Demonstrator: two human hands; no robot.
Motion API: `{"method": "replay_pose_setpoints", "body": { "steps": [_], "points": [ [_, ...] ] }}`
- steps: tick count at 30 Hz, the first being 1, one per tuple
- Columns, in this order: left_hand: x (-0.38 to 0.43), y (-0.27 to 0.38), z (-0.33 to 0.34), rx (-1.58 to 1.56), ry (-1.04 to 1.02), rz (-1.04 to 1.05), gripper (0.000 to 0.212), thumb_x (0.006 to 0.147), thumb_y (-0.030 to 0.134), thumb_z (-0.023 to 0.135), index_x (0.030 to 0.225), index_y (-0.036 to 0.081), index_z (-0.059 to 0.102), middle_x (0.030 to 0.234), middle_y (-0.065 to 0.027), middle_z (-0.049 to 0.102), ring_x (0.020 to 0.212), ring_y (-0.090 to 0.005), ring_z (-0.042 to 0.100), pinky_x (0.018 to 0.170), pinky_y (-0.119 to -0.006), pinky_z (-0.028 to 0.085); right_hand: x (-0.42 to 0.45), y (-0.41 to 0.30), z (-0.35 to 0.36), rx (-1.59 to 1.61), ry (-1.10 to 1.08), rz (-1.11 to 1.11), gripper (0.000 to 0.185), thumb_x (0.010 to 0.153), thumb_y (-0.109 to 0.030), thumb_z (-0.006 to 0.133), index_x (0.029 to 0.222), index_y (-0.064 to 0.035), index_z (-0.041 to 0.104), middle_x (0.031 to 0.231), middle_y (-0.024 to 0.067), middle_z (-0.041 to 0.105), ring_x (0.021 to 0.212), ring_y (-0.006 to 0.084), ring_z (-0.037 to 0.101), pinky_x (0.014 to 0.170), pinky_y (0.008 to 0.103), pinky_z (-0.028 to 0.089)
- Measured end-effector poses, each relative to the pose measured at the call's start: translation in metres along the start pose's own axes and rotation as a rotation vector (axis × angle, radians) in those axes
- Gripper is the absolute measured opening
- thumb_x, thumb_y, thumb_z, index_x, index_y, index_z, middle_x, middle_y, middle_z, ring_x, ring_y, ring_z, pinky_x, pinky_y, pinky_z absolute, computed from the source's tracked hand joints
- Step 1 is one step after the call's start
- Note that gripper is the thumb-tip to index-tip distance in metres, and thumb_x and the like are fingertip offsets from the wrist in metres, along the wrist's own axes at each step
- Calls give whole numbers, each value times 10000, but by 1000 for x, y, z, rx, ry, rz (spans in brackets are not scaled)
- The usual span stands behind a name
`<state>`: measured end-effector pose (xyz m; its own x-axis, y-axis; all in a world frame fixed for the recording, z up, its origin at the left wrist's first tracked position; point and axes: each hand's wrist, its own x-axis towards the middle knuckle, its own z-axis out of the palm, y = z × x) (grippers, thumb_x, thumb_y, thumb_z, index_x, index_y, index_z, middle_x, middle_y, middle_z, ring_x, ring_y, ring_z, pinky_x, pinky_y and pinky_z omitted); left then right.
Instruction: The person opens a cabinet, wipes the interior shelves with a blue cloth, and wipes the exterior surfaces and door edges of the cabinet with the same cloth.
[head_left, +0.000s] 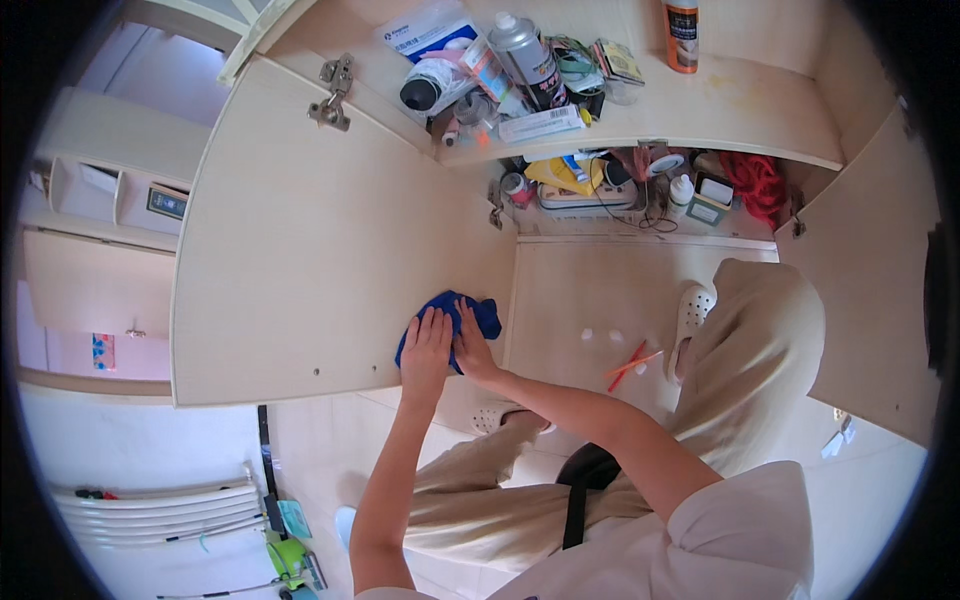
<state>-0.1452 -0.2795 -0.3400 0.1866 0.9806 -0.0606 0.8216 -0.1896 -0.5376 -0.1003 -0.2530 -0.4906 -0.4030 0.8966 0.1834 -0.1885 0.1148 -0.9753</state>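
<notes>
A bunched blue cloth is pressed against the inner face of a pale wooden cabinet door, near its lower hinge-side corner. My left hand lies over the cloth with its fingers close together and stretched out. Beside it, my right hand also bears on the cloth, its fingers angled up and to the left. My palms and part of the cloth under them are hidden. The door stands swung out to the left of the cabinet.
The cabinet shelf holds a spray can, an orange bottle and packets. The lower compartment contains a red mesh bundle and a white bottle. Red sticks lie near my feet. Another door stands open at right.
</notes>
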Motion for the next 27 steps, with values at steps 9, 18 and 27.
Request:
{"method": "replay_pose_setpoints", "body": {
  "steps": [9, 18, 27],
  "points": [
    [-37, -1, -11, -96, -22, 11, 401, 814, 124, 519, 1187, -3, 595, 1277, -126, 567, 1256, -264, 471, 1081, -418, 325, -35, -19, 11, 11, -70, 51, 656, 868, -3, 431, 1474, -35, 182, 1548, 193, 96, 1425, 411, 62, 1166, 458, 104],
    [0, -4, 1, -92, -32, 21, 435, 825, 119, 505, 1238, -9, 547, 1294, -128, 553, 1280, -255, 452, 1078, -414, 333, -2, -5, 10, 47, 41, 58, 694, 843, 10, 450, 1480, -60, 185, 1555, 184, 86, 1414, 433, 102, 1136, 485, 181],
    [87, -3, 38, -62, -67, 43, 446, 846, 107, 479, 1278, 0, 512, 1324, -130, 529, 1279, -259, 448, 1086, -415, 324, 70, 45, -18, 34, 119, 96, 730, 826, 53, 434, 1489, -74, 155, 1557, 178, 81, 1409, 442, 107, 1133, 488, 188]
  ]
}}
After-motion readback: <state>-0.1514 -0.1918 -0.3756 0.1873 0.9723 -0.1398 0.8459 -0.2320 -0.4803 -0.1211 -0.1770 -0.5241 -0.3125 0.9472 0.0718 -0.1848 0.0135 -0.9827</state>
